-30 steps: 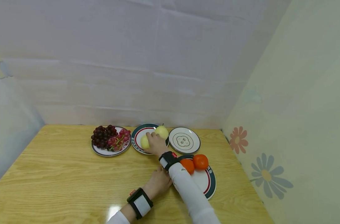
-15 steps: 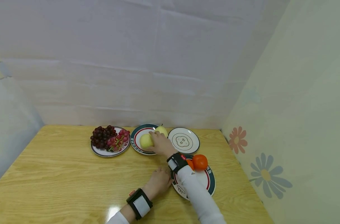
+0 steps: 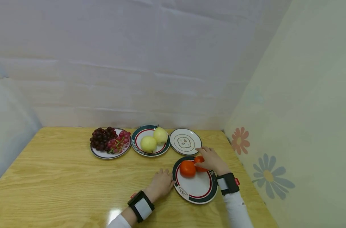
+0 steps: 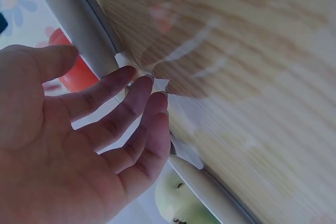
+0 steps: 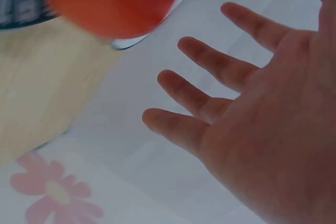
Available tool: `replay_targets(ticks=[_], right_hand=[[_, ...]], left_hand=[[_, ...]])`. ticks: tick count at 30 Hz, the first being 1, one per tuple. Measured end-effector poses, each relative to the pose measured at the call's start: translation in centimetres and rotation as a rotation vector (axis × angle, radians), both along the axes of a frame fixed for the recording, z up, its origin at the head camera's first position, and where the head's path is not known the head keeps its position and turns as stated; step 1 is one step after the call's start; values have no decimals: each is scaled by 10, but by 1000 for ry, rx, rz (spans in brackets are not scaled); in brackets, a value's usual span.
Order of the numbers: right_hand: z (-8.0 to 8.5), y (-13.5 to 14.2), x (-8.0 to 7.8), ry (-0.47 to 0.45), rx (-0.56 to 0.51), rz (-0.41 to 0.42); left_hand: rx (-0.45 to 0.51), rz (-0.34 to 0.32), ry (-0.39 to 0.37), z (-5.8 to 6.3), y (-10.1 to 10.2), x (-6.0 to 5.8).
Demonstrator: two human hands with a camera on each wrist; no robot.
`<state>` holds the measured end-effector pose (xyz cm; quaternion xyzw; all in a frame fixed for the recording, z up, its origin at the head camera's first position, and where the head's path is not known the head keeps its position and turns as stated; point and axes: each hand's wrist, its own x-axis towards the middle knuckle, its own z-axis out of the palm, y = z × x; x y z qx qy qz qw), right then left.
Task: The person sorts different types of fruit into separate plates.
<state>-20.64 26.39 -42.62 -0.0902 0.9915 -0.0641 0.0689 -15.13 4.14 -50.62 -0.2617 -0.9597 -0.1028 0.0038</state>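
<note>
1. I wear two black wristbands, each with a pale rectangular panel and a small red tag.
2. My left sleeve and right sleeve are white; the right one bears a small dark mark near the wristband.
3. My hands are bare.

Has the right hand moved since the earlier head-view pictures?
Yes, rightward: the right hand, earlier over the yellow fruits, is now right of their plate.

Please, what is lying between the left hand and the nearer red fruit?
In the head view, the plate's rim lies between the left hand and that fruit.
</note>
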Motion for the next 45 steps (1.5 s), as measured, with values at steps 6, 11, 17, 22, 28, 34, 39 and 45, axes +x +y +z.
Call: replay_targets(ticks=[6,11,17,22,28,34,39,45], right_hand=[[-23,18,14,-30,-42,-49],[-37,22,16,79,-67,-18],[-32,20,0,144,-92,-17],[-20,11,-32,197,-131,-23],[-17,-2,-71,156,-133,-63],[-37,-2,-94,103,-117,-152],[-53,2,-101,90,-136,-185],[-55,4,-102,68,-153,-186]], left_hand=[[3,-6,1,2,-1,0],[15,-23,18,4,-2,1],[8,-7,-47,5,-3,0],[-6,-3,-56,5,-3,-1],[-20,-11,-39,3,-1,-1],[-8,-14,-34,8,-1,3],[-11,-15,-1,7,-1,4],[-8,-15,-6,7,-2,2]])
